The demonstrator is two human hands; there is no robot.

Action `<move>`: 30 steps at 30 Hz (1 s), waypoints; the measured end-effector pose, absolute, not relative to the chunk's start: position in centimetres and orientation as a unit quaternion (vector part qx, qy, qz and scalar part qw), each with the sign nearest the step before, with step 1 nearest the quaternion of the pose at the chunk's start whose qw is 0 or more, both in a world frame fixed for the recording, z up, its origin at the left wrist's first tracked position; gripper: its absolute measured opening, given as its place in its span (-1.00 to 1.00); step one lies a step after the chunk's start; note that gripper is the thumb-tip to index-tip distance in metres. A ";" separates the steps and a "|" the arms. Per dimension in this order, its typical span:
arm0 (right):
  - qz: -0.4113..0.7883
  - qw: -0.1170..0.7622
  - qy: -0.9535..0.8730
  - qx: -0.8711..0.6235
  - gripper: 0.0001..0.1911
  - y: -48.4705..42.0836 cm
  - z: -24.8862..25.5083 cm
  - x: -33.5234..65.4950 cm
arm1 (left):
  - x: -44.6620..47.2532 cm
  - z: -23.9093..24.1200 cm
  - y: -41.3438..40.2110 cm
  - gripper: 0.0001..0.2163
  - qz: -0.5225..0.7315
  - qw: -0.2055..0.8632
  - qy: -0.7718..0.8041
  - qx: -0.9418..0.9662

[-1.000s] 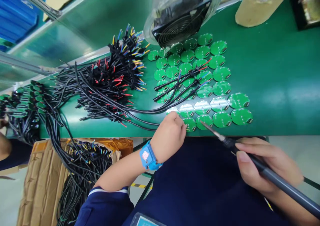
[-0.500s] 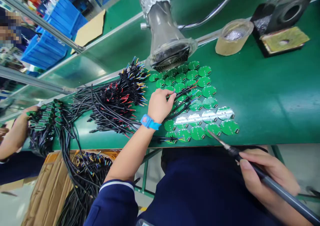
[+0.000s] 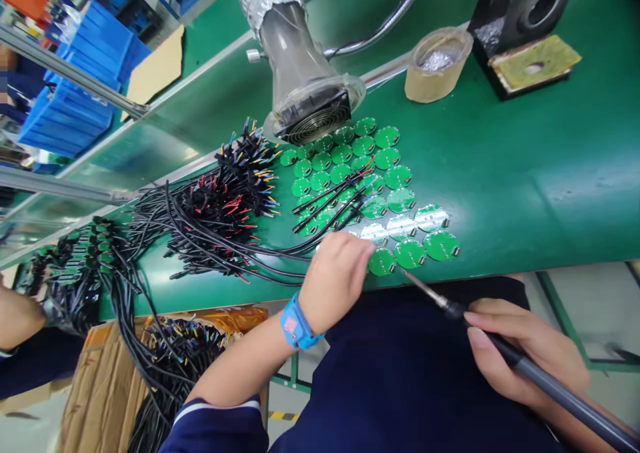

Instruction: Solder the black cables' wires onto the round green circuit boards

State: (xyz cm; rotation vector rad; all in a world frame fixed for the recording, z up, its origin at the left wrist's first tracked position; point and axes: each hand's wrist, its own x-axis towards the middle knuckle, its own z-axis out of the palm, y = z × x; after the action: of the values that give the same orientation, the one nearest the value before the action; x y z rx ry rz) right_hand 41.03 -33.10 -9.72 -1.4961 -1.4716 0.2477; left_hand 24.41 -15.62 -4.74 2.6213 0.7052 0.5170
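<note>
My left hand (image 3: 336, 274) is closed at the near edge of the green bench, its fingers curled over a round green circuit board (image 3: 381, 261); what they pinch is hidden. A blue wrist strap (image 3: 294, 322) circles that wrist. My right hand (image 3: 520, 349) grips a soldering iron (image 3: 525, 366) like a pen, and its tip (image 3: 407, 276) points at the nearest boards. Several round green boards (image 3: 387, 166) lie in rows on the bench, with a few black cables (image 3: 330, 196) across them.
A fume extractor hood (image 3: 310, 113) hangs over the far boards. A heap of black cables with coloured wire ends (image 3: 225, 196) lies to the left. A tape roll (image 3: 437, 63) and an iron stand (image 3: 525, 33) sit at the back right. Another person's arm (image 3: 17, 316) shows far left. A cardboard box (image 3: 105, 373) holds more cables.
My left hand has come back from the cables lying on the boards to the near row by the bench edge. My right hand kept hold of the soldering iron.
</note>
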 end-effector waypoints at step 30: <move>0.122 0.451 -0.633 -0.617 -0.94 -32.0 -9.9 39.3 | 23.2 -9.0 -17.9 -0.87 0.127 0.122 0.224 0.958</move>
State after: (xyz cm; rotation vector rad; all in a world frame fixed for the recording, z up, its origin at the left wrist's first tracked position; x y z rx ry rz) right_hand 39.31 -32.00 -9.87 -1.5259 -1.5631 0.3017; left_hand 23.15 -17.86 -8.97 2.7972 0.6538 0.3710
